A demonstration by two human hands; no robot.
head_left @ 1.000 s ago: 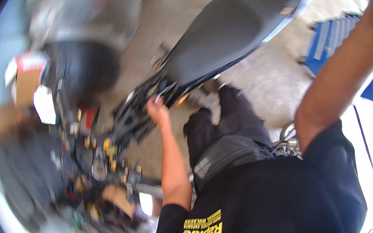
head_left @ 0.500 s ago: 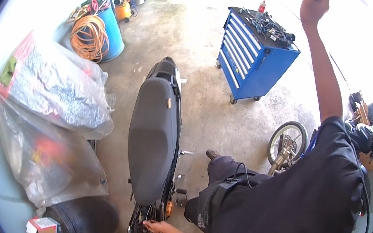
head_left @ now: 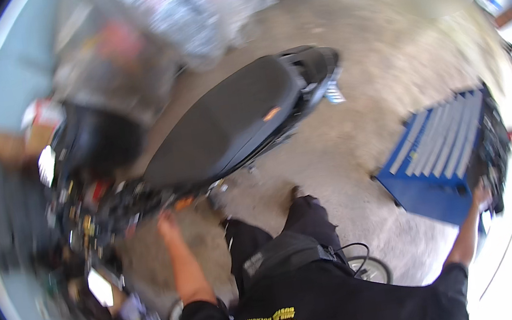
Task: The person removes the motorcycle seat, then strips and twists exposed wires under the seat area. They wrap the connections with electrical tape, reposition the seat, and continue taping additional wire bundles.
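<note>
Beyond the motorcycle, plastic-covered bundles; by the right fingers, blue cabinet

A black motorcycle stands upright — long dark-grey seat on top, front end blurred. Right of it, a blue tool cabinet — pale drawer fronts flush — carries jumbled dark tools along its top's edge.

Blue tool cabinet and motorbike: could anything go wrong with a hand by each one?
Maybe two things. The right hand is beside the dark clutter on top of the blue tool cabinet, so a bump might knock something down. The left hand is bare and close to exposed parts of the motorbike, so it could get scraped; blur hides whether it touches them.
</note>
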